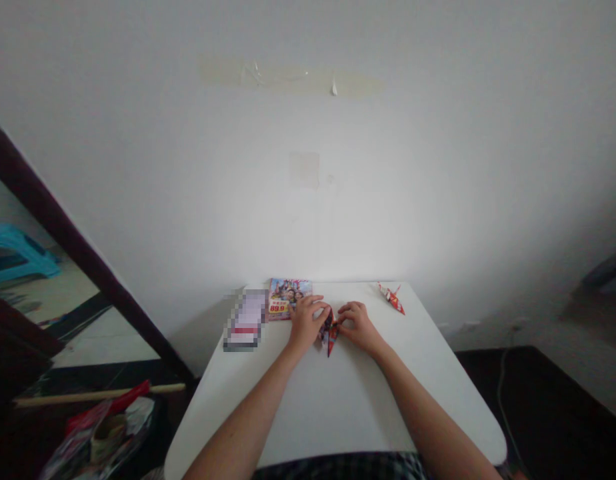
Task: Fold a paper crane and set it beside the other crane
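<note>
A folded piece of printed paper (330, 339), red and dark with a pointed end toward me, is between my hands over the white table. My left hand (308, 321) closes on its left side, thumb and fingertips at the upper edge. On the other side my right hand (358, 325) pinches the paper's right edge with thumb and forefinger. Part of the paper is covered by my fingers. At the far right of the table lies a finished-looking red and white paper crane (392, 297).
A printed flyer (291, 293) lies at the back of the white table (338, 413), partly behind my left hand. Left of it is a blurred-out phone (247, 320). The wall (308, 220) rises behind. A bag of rubbish (108, 433) and a mirror frame (88, 247) stand at the left.
</note>
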